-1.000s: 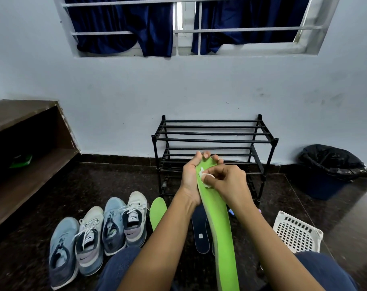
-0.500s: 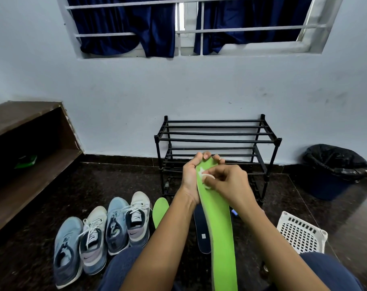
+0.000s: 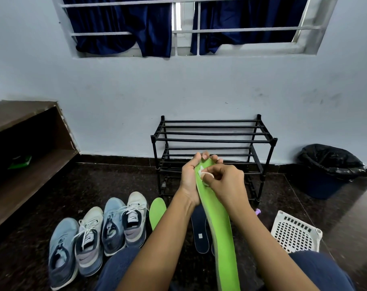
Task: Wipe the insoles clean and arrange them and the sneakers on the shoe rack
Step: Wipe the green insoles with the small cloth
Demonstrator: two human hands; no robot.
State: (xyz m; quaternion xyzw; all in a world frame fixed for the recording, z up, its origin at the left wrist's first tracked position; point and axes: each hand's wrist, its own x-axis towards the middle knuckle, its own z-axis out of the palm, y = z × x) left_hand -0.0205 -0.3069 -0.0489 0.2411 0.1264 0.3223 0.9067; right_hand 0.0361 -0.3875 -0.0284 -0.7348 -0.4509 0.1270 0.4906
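Note:
My left hand (image 3: 190,177) grips the toe end of a long green insole (image 3: 222,234) held upright in front of me. My right hand (image 3: 224,182) pinches a small white wipe (image 3: 203,175) against the insole's upper face. A second green insole (image 3: 156,211) lies on the dark floor beside a dark blue insole (image 3: 199,229). Several sneakers (image 3: 98,232), light blue and white-grey, stand in a row on the floor at the left. The black metal shoe rack (image 3: 214,139) stands against the wall behind my hands, its shelves bare.
A white perforated basket (image 3: 296,234) sits on the floor at the right. A bin lined with a black bag (image 3: 329,166) stands by the wall further right. A brown wooden shelf unit (image 3: 25,148) runs along the left. My knees fill the bottom edge.
My right hand with the wipe has shifted slightly on the insole's upper part. The left hand's grip is unchanged.

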